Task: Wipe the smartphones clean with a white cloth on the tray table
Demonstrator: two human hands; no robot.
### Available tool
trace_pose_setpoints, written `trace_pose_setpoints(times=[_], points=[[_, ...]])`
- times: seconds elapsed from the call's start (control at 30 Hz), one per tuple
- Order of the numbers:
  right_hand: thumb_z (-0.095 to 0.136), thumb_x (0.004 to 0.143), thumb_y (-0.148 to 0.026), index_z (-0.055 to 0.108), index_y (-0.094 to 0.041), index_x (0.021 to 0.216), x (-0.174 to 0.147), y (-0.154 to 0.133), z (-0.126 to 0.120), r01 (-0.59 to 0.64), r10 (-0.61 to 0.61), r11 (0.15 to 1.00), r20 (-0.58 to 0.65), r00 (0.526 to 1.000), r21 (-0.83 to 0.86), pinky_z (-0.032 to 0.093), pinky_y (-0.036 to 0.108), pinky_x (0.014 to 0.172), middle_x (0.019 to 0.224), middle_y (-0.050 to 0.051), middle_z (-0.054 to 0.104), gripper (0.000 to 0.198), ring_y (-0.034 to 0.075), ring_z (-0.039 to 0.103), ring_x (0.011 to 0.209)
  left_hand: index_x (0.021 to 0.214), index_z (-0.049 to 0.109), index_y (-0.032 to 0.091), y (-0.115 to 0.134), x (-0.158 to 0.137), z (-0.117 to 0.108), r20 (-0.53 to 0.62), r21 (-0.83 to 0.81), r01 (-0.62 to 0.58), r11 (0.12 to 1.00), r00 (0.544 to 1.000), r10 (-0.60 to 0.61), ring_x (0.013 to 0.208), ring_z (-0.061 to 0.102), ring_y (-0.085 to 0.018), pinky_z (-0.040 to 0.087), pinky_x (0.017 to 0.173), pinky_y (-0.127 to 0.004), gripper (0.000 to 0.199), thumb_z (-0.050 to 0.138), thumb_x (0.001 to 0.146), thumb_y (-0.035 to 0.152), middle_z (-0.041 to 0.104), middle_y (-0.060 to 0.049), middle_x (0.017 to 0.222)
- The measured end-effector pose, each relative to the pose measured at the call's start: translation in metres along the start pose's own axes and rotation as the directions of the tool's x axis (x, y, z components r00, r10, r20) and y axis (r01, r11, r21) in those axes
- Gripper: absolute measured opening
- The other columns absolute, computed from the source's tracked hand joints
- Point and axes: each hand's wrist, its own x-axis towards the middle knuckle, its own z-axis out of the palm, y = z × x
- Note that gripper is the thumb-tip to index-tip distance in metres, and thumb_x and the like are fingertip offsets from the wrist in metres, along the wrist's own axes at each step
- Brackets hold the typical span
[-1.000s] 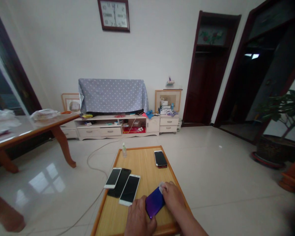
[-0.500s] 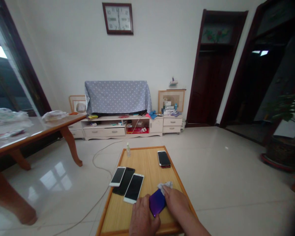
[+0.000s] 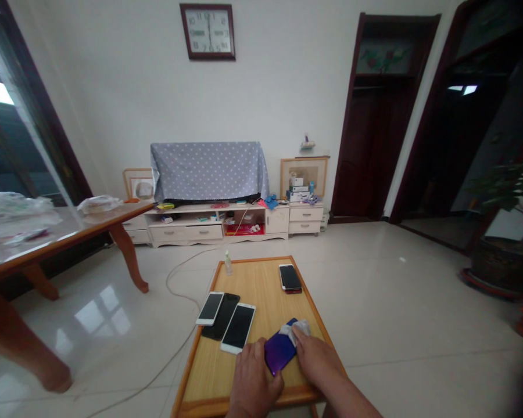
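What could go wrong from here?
1. The purple-blue phone might slip if the left hand loosens while the right hand presses the white cloth on it.
2. The leftmost white phone, at the table's left rim, could fall if bumped.

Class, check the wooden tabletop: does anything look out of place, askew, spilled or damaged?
The leftmost white phone looks askew: it overlaps a black slab, one corner reaching over the table's left rim. I see no spill.
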Motion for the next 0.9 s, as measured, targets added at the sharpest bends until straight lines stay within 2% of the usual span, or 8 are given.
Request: trace_pose_setpoints(times=[0.1, 0.27, 0.43, 0.53, 0.63, 0.77, 0.83, 0.9], points=[[0.036, 0.099, -0.034, 0.049, -0.034, 0.147, 0.001, 0.007, 0.001, -0.043, 0.043, 0.999, -0.001, 0.999, 0.003, 0.045, 0.034, 0.077, 0.108, 0.012, 0.075, 0.050, 0.027, 0.071, 0.098, 0.131, 0.052, 0.019, 0.002, 0.001, -0.002, 0.006, 0.005, -0.002, 1.000, 1.000, 0.001, 0.117, 0.052, -0.026, 0.033, 0.104, -0.034, 0.060, 0.062, 0.073, 0.030, 0.061, -0.011, 0.119], [0.047, 0.095, -0.036, 0.057, -0.039, 0.138, -0.024, -0.017, 0.017, 0.106, -0.108, 0.991, 0.025, 0.994, 0.080, 0.041, 0.031, 0.072, 0.098, 0.008, 0.076, 0.044, 0.026, 0.071, 0.090, 0.129, 0.052, 0.019, 0.002, 0.001, -0.002, -0.009, 0.005, -0.024, 1.000, 1.000, 0.024, 0.116, 0.051, -0.026, 0.034, 0.102, -0.035, 0.056, 0.062, 0.076, 0.034, 0.062, -0.010, 0.118], [0.050, 0.092, -0.028, 0.074, -0.032, 0.106, -0.023, -0.014, 0.014, 0.094, -0.089, 0.992, -0.055, 0.994, 0.088, 0.040, 0.028, 0.073, 0.098, 0.006, 0.073, 0.028, 0.022, 0.067, 0.090, 0.127, 0.053, 0.018, 0.001, 0.001, 0.000, -0.025, -0.007, -0.041, 0.999, 0.999, 0.041, 0.113, 0.052, -0.026, 0.036, 0.100, -0.034, 0.056, 0.064, 0.074, 0.032, 0.062, -0.009, 0.114], [0.052, 0.087, -0.022, 0.072, -0.022, 0.083, -0.008, 0.003, 0.009, 0.051, -0.019, 0.982, -0.172, 0.985, 0.184, 0.040, 0.026, 0.075, 0.098, 0.006, 0.070, 0.021, 0.018, 0.064, 0.089, 0.127, 0.054, 0.018, 0.000, 0.001, 0.000, -0.031, -0.004, -0.056, 0.998, 0.998, 0.056, 0.111, 0.052, -0.026, 0.036, 0.099, -0.034, 0.055, 0.064, 0.074, 0.031, 0.062, -0.009, 0.113], [0.054, 0.083, -0.024, 0.066, -0.020, 0.074, 0.005, 0.018, 0.008, 0.023, 0.075, 0.921, -0.234, 0.969, 0.390, 0.041, 0.024, 0.072, 0.086, 0.005, 0.068, 0.015, 0.016, 0.063, 0.081, 0.127, 0.054, 0.018, 0.000, 0.001, -0.003, -0.020, 0.004, -0.056, 0.998, 0.998, 0.056, 0.111, 0.053, -0.026, 0.036, 0.100, -0.035, 0.054, 0.064, 0.075, 0.032, 0.062, -0.009, 0.113], [0.051, 0.082, -0.031, 0.065, -0.019, 0.088, 0.014, 0.029, 0.010, -0.021, 0.218, 0.732, -0.205, 0.954, 0.681, 0.042, 0.023, 0.061, 0.072, 0.000, 0.067, 0.019, 0.016, 0.059, 0.065, 0.127, 0.055, 0.020, 0.001, 0.002, -0.006, 0.015, 0.014, -0.047, 0.999, 0.999, 0.047, 0.113, 0.053, -0.026, 0.035, 0.100, -0.034, 0.053, 0.063, 0.077, 0.035, 0.062, -0.009, 0.114], [0.047, 0.085, -0.034, 0.066, -0.017, 0.095, 0.015, 0.031, 0.009, -0.045, 0.262, 0.666, -0.176, 0.949, 0.745, 0.041, 0.023, 0.057, 0.069, 0.000, 0.067, 0.028, 0.015, 0.058, 0.060, 0.126, 0.055, 0.020, 0.002, 0.002, -0.007, 0.011, 0.014, -0.052, 0.999, 0.999, 0.052, 0.113, 0.053, -0.026, 0.035, 0.101, -0.034, 0.052, 0.063, 0.077, 0.035, 0.062, -0.009, 0.115], [0.044, 0.086, -0.035, 0.067, -0.016, 0.093, 0.015, 0.033, 0.009, -0.055, 0.263, 0.674, -0.169, 0.950, 0.737, 0.041, 0.023, 0.055, 0.067, 0.001, 0.067, 0.031, 0.016, 0.058, 0.059, 0.125, 0.055, 0.020, 0.003, 0.002, -0.006, 0.001, 0.017, -0.057, 0.998, 0.998, 0.057, 0.113, 0.053, -0.026, 0.035, 0.100, -0.034, 0.051, 0.063, 0.077, 0.035, 0.063, -0.009, 0.114]])
